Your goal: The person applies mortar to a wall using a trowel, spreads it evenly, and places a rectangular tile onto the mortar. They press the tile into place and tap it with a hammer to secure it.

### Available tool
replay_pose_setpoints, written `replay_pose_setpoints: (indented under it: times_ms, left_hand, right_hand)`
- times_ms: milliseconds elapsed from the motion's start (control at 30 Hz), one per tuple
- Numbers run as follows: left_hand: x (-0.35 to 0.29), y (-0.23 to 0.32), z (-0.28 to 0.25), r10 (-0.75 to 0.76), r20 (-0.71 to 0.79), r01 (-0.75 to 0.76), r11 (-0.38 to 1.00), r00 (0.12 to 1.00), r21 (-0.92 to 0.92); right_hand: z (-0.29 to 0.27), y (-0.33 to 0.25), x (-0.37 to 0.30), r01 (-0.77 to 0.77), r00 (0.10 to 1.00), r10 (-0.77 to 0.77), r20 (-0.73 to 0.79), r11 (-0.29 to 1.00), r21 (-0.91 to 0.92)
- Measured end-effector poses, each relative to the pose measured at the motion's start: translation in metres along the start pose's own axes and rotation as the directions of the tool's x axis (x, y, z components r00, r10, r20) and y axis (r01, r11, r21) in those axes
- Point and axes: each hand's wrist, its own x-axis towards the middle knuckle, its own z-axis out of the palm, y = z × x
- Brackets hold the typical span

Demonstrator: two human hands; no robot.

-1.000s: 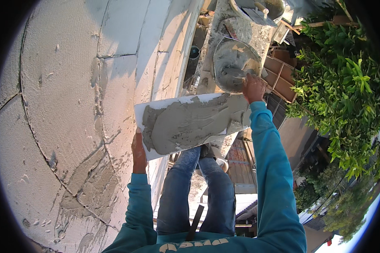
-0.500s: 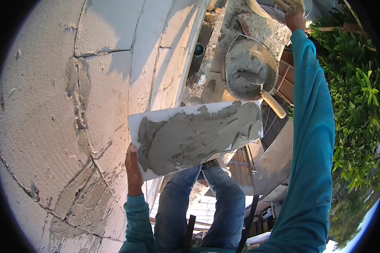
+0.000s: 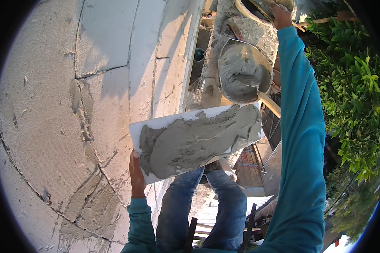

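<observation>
My left hand (image 3: 137,173) grips the near left end of a white rectangular board (image 3: 136,128), its thumb on the edge. Grey wet mortar (image 3: 198,141) is spread thickly over most of the board, which slants up to the right above my legs. At the top of the view, my right hand (image 3: 280,16) reaches far out with fingers curled beside the rim of a second bucket (image 3: 245,10); what they hold is cut off and unclear. Between the hands stands a bucket of mortar (image 3: 245,69). A trowel (image 3: 269,103) with a wooden handle rests in it, apart from both hands.
A pale block wall (image 3: 105,90) with mortared joints and rough patches rises close on my left. Both buckets stand on a mortar-stained plank (image 3: 209,90). Leafy branches (image 3: 350,101) hang at the right. Lower down, beyond my legs, are roofs and a metal sheet (image 3: 268,168).
My right hand has shifted slightly left and down at the second bucket. The view has turned a little, so wall and buckets sit differently. My left hand keeps its hold on the board.
</observation>
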Motion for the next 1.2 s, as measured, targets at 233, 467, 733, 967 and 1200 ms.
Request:
replay_pose_setpoints:
  times_ms: [233,467,733,967,1200]
  left_hand:
    - [0.002,0.006,0.002,0.033,0.034,-0.033,0.999,0.999,-0.011]
    - [0.001,0.005,-0.003,0.043,-0.001,-0.042,0.989,0.999,0.139]
    - [0.012,0.02,0.004,0.041,0.02,-0.043,0.992,0.999,0.119]
    - [0.015,0.02,0.0,0.059,0.071,-0.062,0.997,0.996,0.051]
    - [0.013,0.021,0.0,0.058,0.126,-0.063,0.997,0.99,0.041]
  right_hand:
    - [-0.024,-0.076,-0.037,-0.14,0.988,0.155,-0.016,0.927,0.348]
    - [-0.095,-0.137,-0.291,-0.299,0.857,0.5,0.125,0.284,0.911]
    - [-0.153,-0.173,-0.544,-0.654,0.589,0.792,0.161,0.35,0.671]
    - [-0.137,-0.066,-0.606,-0.732,0.581,0.805,-0.121,0.582,0.354]
    - [-0.107,0.013,-0.616,-0.76,0.439,0.891,-0.115,0.436,0.482]
